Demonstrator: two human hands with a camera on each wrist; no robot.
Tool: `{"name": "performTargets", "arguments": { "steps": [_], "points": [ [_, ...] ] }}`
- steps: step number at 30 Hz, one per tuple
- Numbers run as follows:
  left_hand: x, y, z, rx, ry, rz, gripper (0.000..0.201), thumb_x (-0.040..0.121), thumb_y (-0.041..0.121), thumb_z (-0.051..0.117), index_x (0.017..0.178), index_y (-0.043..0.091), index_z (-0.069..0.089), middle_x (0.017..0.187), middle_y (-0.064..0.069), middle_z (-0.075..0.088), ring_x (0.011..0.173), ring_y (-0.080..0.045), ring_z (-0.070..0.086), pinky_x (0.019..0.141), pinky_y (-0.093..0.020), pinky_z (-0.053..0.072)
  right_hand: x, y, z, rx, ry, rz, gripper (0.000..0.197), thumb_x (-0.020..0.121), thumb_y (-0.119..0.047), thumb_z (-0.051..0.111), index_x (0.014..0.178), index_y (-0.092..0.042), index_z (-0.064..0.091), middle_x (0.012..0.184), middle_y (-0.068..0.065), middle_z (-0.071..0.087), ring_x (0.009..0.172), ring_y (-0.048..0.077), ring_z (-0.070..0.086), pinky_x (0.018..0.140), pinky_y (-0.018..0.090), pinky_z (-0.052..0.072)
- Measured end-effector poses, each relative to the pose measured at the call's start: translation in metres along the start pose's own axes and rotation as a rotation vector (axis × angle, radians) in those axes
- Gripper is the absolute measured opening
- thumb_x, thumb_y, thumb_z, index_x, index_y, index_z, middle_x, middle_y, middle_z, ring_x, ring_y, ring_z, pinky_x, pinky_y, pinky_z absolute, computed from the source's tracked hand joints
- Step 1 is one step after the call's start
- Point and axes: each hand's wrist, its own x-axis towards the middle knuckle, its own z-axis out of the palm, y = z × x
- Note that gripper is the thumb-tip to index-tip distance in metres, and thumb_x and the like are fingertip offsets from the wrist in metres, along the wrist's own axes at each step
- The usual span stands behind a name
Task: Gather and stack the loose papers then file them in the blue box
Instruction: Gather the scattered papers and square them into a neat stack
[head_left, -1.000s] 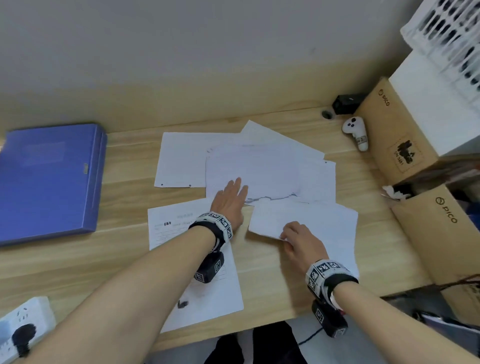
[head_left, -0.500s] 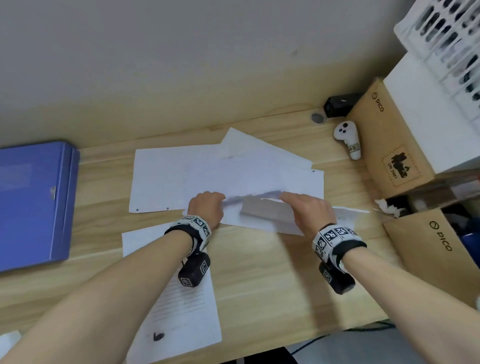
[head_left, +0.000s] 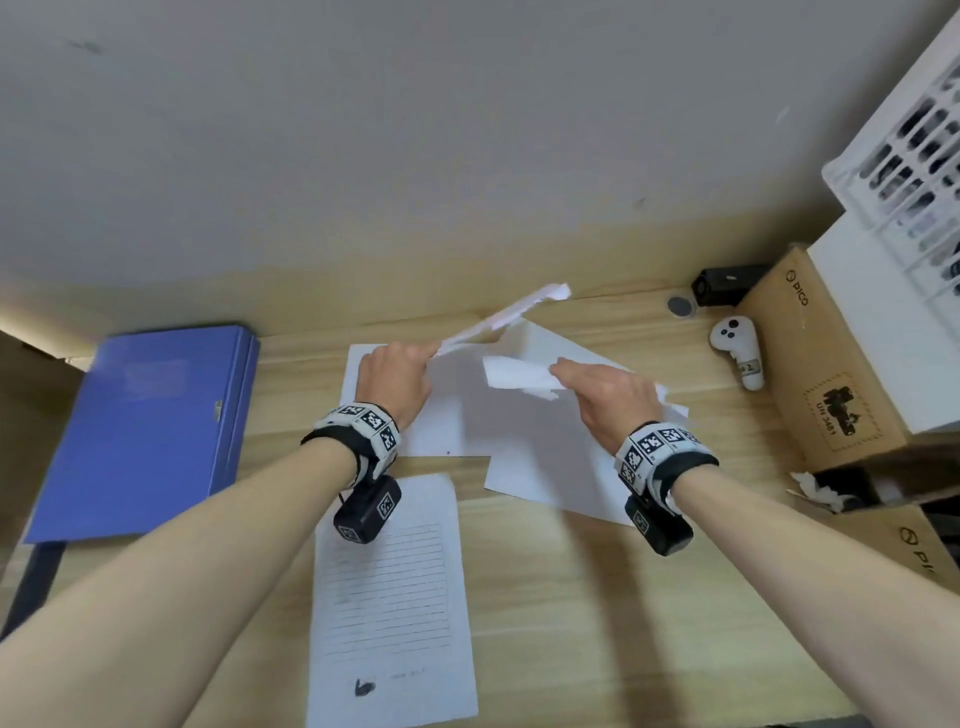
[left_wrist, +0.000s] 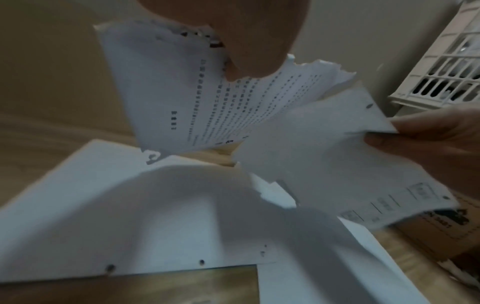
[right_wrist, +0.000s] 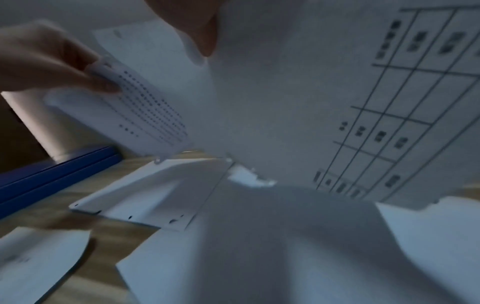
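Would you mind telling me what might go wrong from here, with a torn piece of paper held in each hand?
The left hand pinches a ragged printed piece and the right hand a table-printed piece; a firmer grip or pull might tear them further. Small scraps could get left behind. The lined sheet near the desk's front edge may be knocked off by a forearm. The blue box looks closed, so filing needs a free hand.

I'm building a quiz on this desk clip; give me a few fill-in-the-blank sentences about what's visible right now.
1. Each hand, left hand and right hand, holds a piece of ____.
2. The blue box lies to the person's ____.
3. The right hand's piece is printed with a ____.
4. The white controller lies beside a ____ box.

Missing: paper; left; table; cardboard
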Motion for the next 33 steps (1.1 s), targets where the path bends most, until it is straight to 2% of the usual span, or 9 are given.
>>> {"name": "performTargets", "arguments": {
  "steps": [3,6,10,13,15,20,23,28,33],
  "points": [
    [-0.014,-0.02,-0.002,0.034,-0.01,0.011,0.038,0.075,-0.002,0.049,0.102,0.018,0.064,0.076,-0.01,0.069,0.07,-0.038,0.063,0.052,-0.032,0.037,-0.01,-0.021,0.014,-0.073,-0.241,0.006,0.039,0.087,-0.004,0.053,0.113,-0.031,0.064,0.113,-0.003,0.073,0.085,0.031,0.07,0.059,0.035,0.051],
    [-0.029,-0.027,0.021,0.052,-0.121,0.015,0.03,0.079,-0.002,0.047,0.099,0.016,0.063,0.083,-0.011,0.071,0.077,-0.038,0.066,0.056,-0.035,0.039,-0.037,-0.021,0.039,-0.132,-0.402,0.034,0.02,0.092,-0.012,0.047,0.1,-0.024,0.061,0.092,0.0,0.067,0.078,0.032,0.066,0.055,0.034,0.05],
    [-0.032,-0.019,0.067,0.078,-0.32,0.028,0.023,0.086,0.0,0.043,0.101,0.011,0.056,0.099,-0.012,0.065,0.09,-0.038,0.063,0.062,-0.037,0.038,-0.064,0.003,0.074,-0.173,-0.584,0.048,0.005,0.091,-0.023,0.05,0.092,-0.023,0.055,0.1,-0.005,0.057,0.09,0.027,0.064,0.059,0.037,0.054],
    [-0.028,-0.013,0.1,0.118,-0.486,0.056,0.023,0.092,0.008,0.045,0.112,0.009,0.055,0.116,-0.009,0.056,0.103,-0.032,0.059,0.07,-0.038,0.041,-0.069,0.009,0.08,-0.147,-0.723,0.115,0.036,0.085,-0.048,0.053,0.114,-0.026,0.052,0.13,-0.005,0.047,0.12,0.022,0.05,0.076,0.039,0.054],
    [-0.026,-0.009,0.116,0.148,-0.55,0.071,0.029,0.091,0.015,0.05,0.12,0.01,0.049,0.121,-0.01,0.05,0.107,-0.03,0.056,0.071,-0.039,0.044,-0.066,0.006,0.081,-0.193,-0.774,0.079,0.061,0.081,-0.054,0.054,0.13,-0.021,0.041,0.142,-0.002,0.035,0.127,0.023,0.039,0.076,0.038,0.052],
    [-0.018,0.005,0.124,0.319,-0.568,0.112,0.043,0.084,0.02,0.06,0.123,0.009,0.047,0.112,-0.011,0.053,0.098,-0.028,0.058,0.065,-0.035,0.032,-0.056,0.001,0.09,-0.284,-0.751,0.052,0.054,0.083,-0.029,0.061,0.13,-0.011,0.04,0.134,0.007,0.039,0.117,0.029,0.043,0.06,0.035,0.042],
    [-0.014,0.01,0.119,0.449,-0.573,0.17,0.031,0.084,0.002,0.054,0.115,0.007,0.05,0.107,-0.009,0.057,0.096,-0.026,0.06,0.067,-0.033,0.032,-0.053,0.001,0.089,-0.36,-0.724,0.031,0.051,0.063,-0.001,0.081,0.109,-0.009,0.06,0.111,0.009,0.055,0.092,0.029,0.058,0.042,0.031,0.044],
    [-0.013,0.009,0.116,0.418,-0.528,0.163,0.026,0.082,0.002,0.053,0.107,0.01,0.055,0.102,-0.006,0.063,0.092,-0.026,0.063,0.066,-0.031,0.03,-0.053,0.016,0.095,-0.219,-0.686,0.133,0.032,0.087,-0.004,0.051,0.115,-0.018,0.056,0.128,-0.001,0.047,0.11,0.025,0.051,0.062,0.033,0.037],
    [-0.01,0.006,0.107,0.267,-0.457,0.027,0.028,0.087,0.007,0.046,0.104,0.018,0.065,0.104,-0.005,0.068,0.097,-0.028,0.063,0.069,-0.032,0.032,-0.043,0.021,0.067,-0.1,-0.594,0.22,0.016,0.094,-0.02,0.047,0.099,-0.02,0.062,0.104,-0.002,0.062,0.095,0.028,0.062,0.067,0.033,0.042]
  ]
}}
